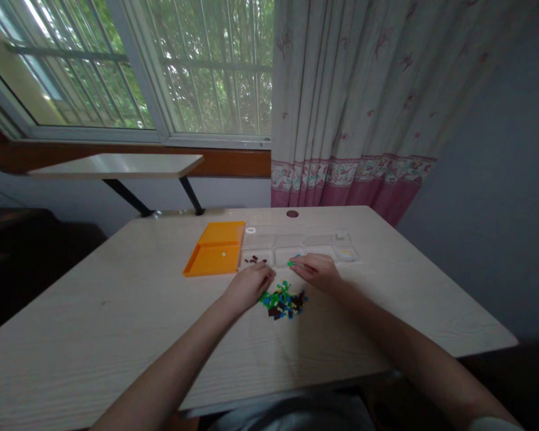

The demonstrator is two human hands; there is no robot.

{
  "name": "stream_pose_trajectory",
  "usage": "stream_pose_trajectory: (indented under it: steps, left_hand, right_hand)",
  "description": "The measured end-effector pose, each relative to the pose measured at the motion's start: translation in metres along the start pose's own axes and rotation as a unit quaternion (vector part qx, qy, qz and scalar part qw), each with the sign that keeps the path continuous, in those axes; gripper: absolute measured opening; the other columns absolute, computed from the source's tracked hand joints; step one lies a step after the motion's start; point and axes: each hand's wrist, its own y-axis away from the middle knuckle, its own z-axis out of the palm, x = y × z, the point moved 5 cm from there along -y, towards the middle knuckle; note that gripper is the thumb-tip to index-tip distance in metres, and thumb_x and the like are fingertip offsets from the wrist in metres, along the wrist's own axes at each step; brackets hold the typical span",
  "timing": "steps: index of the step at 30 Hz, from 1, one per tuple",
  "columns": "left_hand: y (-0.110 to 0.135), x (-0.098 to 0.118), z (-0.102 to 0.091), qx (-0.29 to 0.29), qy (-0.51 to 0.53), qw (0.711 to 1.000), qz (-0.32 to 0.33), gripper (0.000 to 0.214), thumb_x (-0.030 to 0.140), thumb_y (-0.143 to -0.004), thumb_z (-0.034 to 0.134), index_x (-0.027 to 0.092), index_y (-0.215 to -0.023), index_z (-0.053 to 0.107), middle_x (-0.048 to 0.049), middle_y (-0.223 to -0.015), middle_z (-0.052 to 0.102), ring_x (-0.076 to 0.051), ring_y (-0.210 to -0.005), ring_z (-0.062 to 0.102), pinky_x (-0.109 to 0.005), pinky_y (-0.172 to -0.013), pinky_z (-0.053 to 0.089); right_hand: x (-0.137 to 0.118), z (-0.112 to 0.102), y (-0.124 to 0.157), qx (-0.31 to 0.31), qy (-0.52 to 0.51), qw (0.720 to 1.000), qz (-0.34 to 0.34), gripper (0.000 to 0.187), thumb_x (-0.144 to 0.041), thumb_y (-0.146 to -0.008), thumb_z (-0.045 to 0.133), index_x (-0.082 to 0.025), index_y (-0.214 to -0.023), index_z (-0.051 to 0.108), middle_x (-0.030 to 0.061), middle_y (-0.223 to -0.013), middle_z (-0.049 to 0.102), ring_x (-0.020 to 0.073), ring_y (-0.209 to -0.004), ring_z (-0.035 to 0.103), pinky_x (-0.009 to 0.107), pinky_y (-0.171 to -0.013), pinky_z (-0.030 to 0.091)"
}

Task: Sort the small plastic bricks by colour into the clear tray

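My right hand (317, 270) pinches a small green toy brick (290, 263) between thumb and fingertips, over the front edge of a clear divided tray (289, 240). My left hand (252, 282) is closed with its fingers curled, at the left edge of a heap of small building bricks (284, 301) in green, blue, brown and pale yellow. Whatever its fingertips may hold is hidden. Several dark brown bricks (254, 259) lie in the tray's front left compartment. A bit of blue shows just behind my right fingers.
An orange two-part tray (220, 232) with a small pale piece in it lies left of the clear tray. A raised shelf (121, 164) on black legs stands at the table's back left. Behind the table (161, 323) are a window and a curtain (341, 120).
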Motion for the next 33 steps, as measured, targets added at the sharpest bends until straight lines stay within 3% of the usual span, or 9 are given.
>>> stream_pose_trajectory:
  steps: [4, 9, 14, 20, 25, 33]
  left_hand:
    - [0.001, 0.0, 0.005, -0.028, -0.042, 0.999, 0.009, 0.021, 0.023, -0.086, 0.04, 0.016, -0.087, 0.06, -0.0062, -0.086, 0.059, -0.017, -0.082, 0.056, -0.025, -0.072, 0.043]
    - [0.0, 0.001, 0.004, -0.028, -0.071, 0.997, 0.004, 0.022, 0.025, -0.086, 0.04, 0.017, -0.083, 0.061, -0.0059, -0.084, 0.059, -0.017, -0.08, 0.057, -0.024, -0.069, 0.043]
    - [0.0, -0.001, 0.003, -0.029, -0.071, 0.997, -0.004, 0.022, 0.024, -0.085, 0.04, 0.017, -0.082, 0.061, -0.0061, -0.085, 0.059, -0.017, -0.08, 0.057, -0.025, -0.068, 0.043]
    - [0.0, -0.001, 0.005, -0.028, -0.014, 1.0, -0.004, 0.019, 0.022, -0.084, 0.044, 0.018, -0.083, 0.062, -0.0048, -0.085, 0.061, -0.016, -0.082, 0.057, -0.024, -0.072, 0.043]
    - [0.0, 0.0, 0.006, -0.035, 0.014, 0.999, -0.002, 0.017, 0.021, -0.082, 0.046, 0.02, -0.083, 0.063, -0.0035, -0.085, 0.062, -0.015, -0.083, 0.057, -0.023, -0.073, 0.043]
    - [0.0, -0.005, 0.005, -0.038, -0.022, 0.999, -0.013, 0.02, 0.02, -0.082, 0.045, 0.02, -0.085, 0.065, -0.0041, -0.084, 0.064, -0.016, -0.08, 0.058, -0.025, -0.071, 0.043]
  right_hand:
    - [0.001, -0.012, -0.003, 0.052, 0.009, 0.999, 0.008, 0.026, -0.039, -0.084, 0.051, -0.02, -0.084, 0.069, -0.0012, -0.05, 0.056, 0.0083, -0.046, 0.049, 0.018, -0.052, 0.039]
    - [0.0, -0.013, -0.005, 0.034, 0.018, 0.999, 0.012, 0.027, -0.04, -0.084, 0.05, -0.021, -0.084, 0.069, -0.0007, -0.051, 0.058, 0.0086, -0.046, 0.049, 0.019, -0.052, 0.04]
    - [0.009, -0.022, -0.01, -0.021, 0.01, 1.0, -0.016, 0.026, -0.037, -0.084, 0.05, -0.019, -0.085, 0.069, 0.0011, -0.06, 0.063, 0.0093, -0.051, 0.053, 0.019, -0.056, 0.041]
    - [0.063, -0.043, -0.012, -0.134, 0.043, 0.987, 0.073, 0.022, -0.032, -0.084, 0.05, -0.021, -0.093, 0.067, 0.0034, -0.087, 0.068, 0.0121, -0.067, 0.058, 0.021, -0.063, 0.041]
    - [0.101, -0.045, -0.002, -0.213, 0.095, 0.962, 0.14, 0.021, -0.032, -0.079, 0.054, -0.021, -0.09, 0.068, 0.0019, -0.071, 0.066, 0.0128, -0.06, 0.056, 0.021, -0.056, 0.036]
    - [0.119, -0.036, 0.013, -0.284, 0.077, 0.935, 0.199, 0.021, -0.03, -0.076, 0.057, -0.021, -0.091, 0.069, 0.0009, -0.062, 0.063, 0.0111, -0.053, 0.053, 0.02, -0.049, 0.032]
